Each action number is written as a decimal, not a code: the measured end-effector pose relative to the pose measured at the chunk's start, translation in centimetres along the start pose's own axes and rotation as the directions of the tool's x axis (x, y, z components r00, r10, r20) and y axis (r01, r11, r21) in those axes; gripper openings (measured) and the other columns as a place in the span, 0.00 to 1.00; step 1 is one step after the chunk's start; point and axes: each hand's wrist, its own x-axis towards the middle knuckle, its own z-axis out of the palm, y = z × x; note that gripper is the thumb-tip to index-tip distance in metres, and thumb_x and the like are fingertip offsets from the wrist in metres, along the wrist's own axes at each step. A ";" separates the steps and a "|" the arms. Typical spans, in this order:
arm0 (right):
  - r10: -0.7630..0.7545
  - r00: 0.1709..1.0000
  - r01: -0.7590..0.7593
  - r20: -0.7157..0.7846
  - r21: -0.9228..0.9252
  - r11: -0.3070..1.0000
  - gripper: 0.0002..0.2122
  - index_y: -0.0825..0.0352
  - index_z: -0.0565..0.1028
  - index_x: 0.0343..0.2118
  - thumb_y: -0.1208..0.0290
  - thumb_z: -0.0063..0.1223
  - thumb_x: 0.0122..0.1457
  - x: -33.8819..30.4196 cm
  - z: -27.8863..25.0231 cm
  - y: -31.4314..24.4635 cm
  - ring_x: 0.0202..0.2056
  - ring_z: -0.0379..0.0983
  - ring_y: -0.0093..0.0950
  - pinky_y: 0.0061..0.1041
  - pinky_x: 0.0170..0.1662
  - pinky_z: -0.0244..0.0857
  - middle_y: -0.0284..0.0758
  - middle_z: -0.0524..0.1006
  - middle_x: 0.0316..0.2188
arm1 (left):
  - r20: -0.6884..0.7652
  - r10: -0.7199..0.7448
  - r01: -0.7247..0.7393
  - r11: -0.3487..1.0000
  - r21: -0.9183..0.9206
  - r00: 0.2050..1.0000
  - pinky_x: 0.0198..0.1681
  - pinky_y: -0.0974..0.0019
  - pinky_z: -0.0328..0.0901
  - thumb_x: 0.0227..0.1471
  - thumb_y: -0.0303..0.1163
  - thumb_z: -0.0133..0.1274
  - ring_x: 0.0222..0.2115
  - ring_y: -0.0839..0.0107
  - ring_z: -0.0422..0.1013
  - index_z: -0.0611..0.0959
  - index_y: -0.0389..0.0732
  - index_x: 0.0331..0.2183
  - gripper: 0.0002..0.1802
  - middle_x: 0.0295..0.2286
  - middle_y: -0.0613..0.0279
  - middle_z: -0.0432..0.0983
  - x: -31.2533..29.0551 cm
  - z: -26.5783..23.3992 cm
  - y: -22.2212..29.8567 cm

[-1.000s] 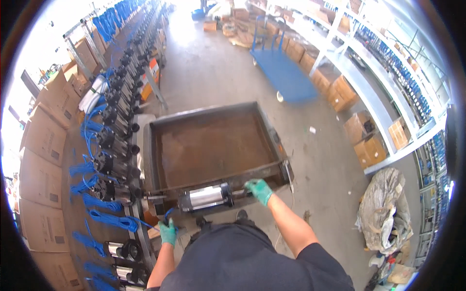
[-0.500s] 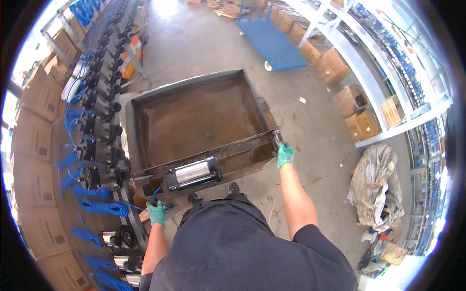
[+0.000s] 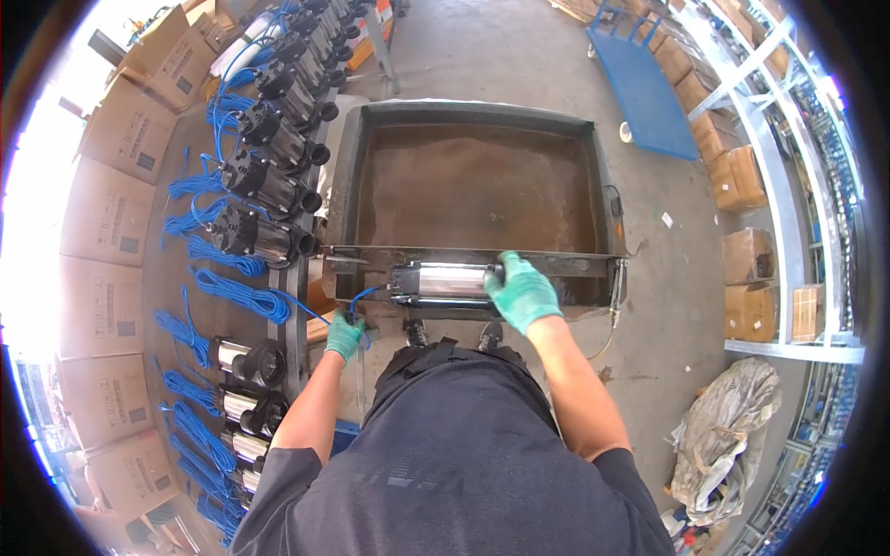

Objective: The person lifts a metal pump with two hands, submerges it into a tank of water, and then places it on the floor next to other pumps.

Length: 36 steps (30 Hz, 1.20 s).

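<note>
A silver submersible pump [image 3: 452, 279] with black ends lies crosswise at the near side of a water tank [image 3: 477, 113]. My right hand [image 3: 525, 295], in a green glove, is at the pump's right end, its fingers curled around the black part there. Left of the pump and lower, my left hand [image 3: 344, 336], also gloved in green, is closed on a blue cable [image 3: 360, 298]. That cable comes from the pump's left end and runs on to a coiled blue bundle [image 3: 243, 295] on the left. My fingertips on it are partly hidden.
Several similar pumps [image 3: 269, 190] stand in a row on a rack at the left, beside stacked cardboard boxes [image 3: 107, 306]. A metal bar [image 3: 547, 252] spans the tank. To the right are a blue cart [image 3: 644, 93], shelving [image 3: 774, 185] and a crumpled grey sack [image 3: 728, 435].
My right hand has left the fitting at the tank's right corner and come left onto the pump's end. My left hand stays by the cable. The whole view has turned.
</note>
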 end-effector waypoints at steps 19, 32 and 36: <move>0.170 0.955 -0.222 -0.245 -0.206 0.953 0.14 0.61 0.80 0.46 0.70 0.55 0.57 1.3 5.5 19.4 0.37 0.80 0.50 0.45 0.39 0.74 0.46 0.82 0.32 | 0.285 0.644 -0.632 0.761 -0.146 0.710 0.41 0.54 0.74 0.60 0.29 0.58 0.38 0.49 0.80 0.73 0.44 0.53 0.21 0.37 0.47 0.82 -8.6 -3.5 33.2; 0.199 0.972 -0.219 -0.127 -0.163 0.962 0.20 0.63 0.69 0.49 0.68 0.61 0.54 1.7 5.9 19.8 0.39 0.80 0.50 0.47 0.42 0.74 0.48 0.82 0.33 | 0.263 0.744 -0.754 0.652 -0.080 0.614 0.37 0.59 0.72 0.62 0.35 0.57 0.32 0.57 0.78 0.80 0.38 0.48 0.16 0.36 0.50 0.81 -7.3 -0.7 32.6; 0.167 0.973 -0.193 -0.158 -0.171 0.966 0.18 0.63 0.69 0.47 0.67 0.60 0.55 1.6 6.4 20.6 0.39 0.80 0.52 0.48 0.42 0.73 0.49 0.83 0.33 | 0.314 0.703 -0.726 0.685 -0.057 0.638 0.41 0.52 0.72 0.60 0.37 0.57 0.39 0.45 0.77 0.82 0.40 0.44 0.13 0.38 0.48 0.80 -7.4 -0.7 33.4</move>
